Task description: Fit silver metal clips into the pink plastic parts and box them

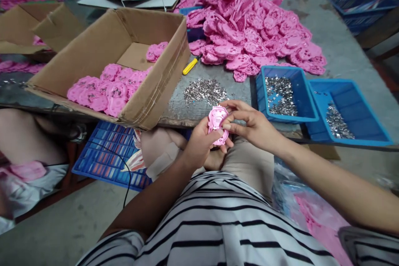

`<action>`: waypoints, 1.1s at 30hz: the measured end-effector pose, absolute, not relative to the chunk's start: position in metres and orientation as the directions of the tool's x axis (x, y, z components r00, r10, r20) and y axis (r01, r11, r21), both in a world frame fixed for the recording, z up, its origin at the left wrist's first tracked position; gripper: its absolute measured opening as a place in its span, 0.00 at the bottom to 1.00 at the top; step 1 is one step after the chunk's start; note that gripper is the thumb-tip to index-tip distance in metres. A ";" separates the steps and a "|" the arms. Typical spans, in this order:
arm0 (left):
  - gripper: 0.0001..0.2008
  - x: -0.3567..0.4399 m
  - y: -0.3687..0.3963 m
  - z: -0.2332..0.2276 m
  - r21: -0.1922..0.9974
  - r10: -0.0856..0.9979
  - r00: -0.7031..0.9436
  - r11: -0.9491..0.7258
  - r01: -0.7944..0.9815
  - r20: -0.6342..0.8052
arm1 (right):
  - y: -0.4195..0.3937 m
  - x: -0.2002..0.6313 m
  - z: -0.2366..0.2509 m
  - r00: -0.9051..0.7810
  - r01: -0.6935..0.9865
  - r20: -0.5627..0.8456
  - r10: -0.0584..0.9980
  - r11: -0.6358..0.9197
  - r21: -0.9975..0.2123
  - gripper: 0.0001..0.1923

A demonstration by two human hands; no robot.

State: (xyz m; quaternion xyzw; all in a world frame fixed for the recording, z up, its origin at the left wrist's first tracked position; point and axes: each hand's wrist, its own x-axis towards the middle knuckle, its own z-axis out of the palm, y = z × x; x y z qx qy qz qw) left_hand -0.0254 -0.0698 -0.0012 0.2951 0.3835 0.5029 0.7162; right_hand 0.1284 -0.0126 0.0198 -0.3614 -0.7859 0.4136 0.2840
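Note:
My left hand is closed round a pink plastic part, held upright above my lap at the table's front edge, with the thumb across its lower end. The part has a rounded outline, small raised bosses and short slots. My right hand is closed in a pinch at the part's right edge; whatever lies between thumb and fingertips is too small to make out. Just beyond both hands, a loose heap of small shiny metal pieces lies on the grey table.
A cardboard box with pink parts stands left. A yellow-handled screwdriver lies before a large pile of pink parts. Two blue bins, a nearer bin and a farther-right bin, hold metal pieces. A blue crate sits below.

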 end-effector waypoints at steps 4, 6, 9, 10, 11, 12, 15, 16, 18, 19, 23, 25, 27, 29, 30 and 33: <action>0.20 -0.027 -0.064 -0.006 0.811 0.948 0.195 0.318 -0.491 -0.253 | -0.020 0.138 0.014 -0.307 0.192 0.184 0.934 0.250 -0.949 0.04; 0.19 -0.028 -0.061 -0.008 0.819 0.948 0.188 0.318 -0.477 -0.258 | -0.023 0.145 0.008 -0.129 0.104 0.175 0.976 0.189 -0.976 0.02; 0.17 -0.027 -0.057 -0.010 0.838 0.951 0.189 0.306 -0.451 -0.245 | -0.026 0.158 -0.001 0.042 0.039 0.088 0.995 0.086 -0.995 0.04; 0.16 -0.027 -0.056 -0.010 0.846 0.950 0.194 0.305 -0.436 -0.243 | -0.028 0.162 -0.002 0.069 0.041 0.071 0.995 0.068 -0.997 0.04; 0.16 -0.026 -0.054 -0.010 0.855 0.949 0.198 0.307 -0.418 -0.245 | -0.030 0.166 -0.002 0.089 0.049 0.069 0.994 0.065 -0.997 0.05; 0.15 -0.025 -0.053 -0.010 0.864 0.949 0.198 0.308 -0.399 -0.247 | -0.032 0.169 0.000 0.104 0.061 0.080 0.991 0.074 -0.995 0.05; 0.14 -0.021 -0.051 -0.011 0.885 0.951 0.186 0.301 -0.355 -0.248 | -0.039 0.179 0.012 0.144 0.093 0.159 0.977 0.147 -0.985 0.04; 0.14 -0.020 -0.051 -0.013 0.890 0.953 0.179 0.293 -0.350 -0.243 | -0.041 0.182 0.017 0.152 0.106 0.186 0.971 0.171 -0.979 0.04; 0.14 -0.019 -0.049 -0.016 0.898 0.959 0.165 0.276 -0.342 -0.231 | -0.042 0.189 0.025 0.170 0.148 0.227 0.959 0.203 -0.968 0.05; 0.14 -0.019 -0.048 -0.018 0.904 0.961 0.156 0.267 -0.333 -0.226 | -0.041 0.194 0.029 0.182 0.176 0.244 0.952 0.213 -0.961 0.06; 0.14 -0.018 -0.033 -0.020 0.938 0.973 0.147 0.215 -0.271 -0.180 | -0.015 0.226 0.040 0.300 0.353 0.316 0.900 0.203 -0.913 0.07; 0.15 -0.014 -0.018 -0.021 0.951 0.975 0.179 0.172 -0.257 -0.128 | 0.008 0.248 0.045 0.396 0.482 0.314 0.863 0.096 -0.871 0.04; 0.17 -0.006 -0.003 -0.024 0.957 0.971 0.229 0.132 -0.260 -0.072 | 0.030 0.270 0.049 0.510 0.591 0.321 0.798 -0.055 -0.805 0.05; 0.18 0.004 0.011 -0.030 0.957 0.959 0.281 0.124 -0.261 -0.048 | 0.045 0.287 0.051 0.560 0.675 0.222 0.798 -0.284 -0.681 0.11; 0.18 0.008 0.016 -0.034 0.957 0.951 0.305 0.136 -0.257 -0.053 | 0.050 0.293 0.050 0.556 0.711 0.141 0.819 -0.381 -0.591 0.13; 0.19 0.016 0.023 -0.047 0.951 0.934 0.347 0.176 -0.254 -0.080 | 0.052 0.298 0.039 0.486 0.803 -0.078 0.870 -0.481 -0.352 0.15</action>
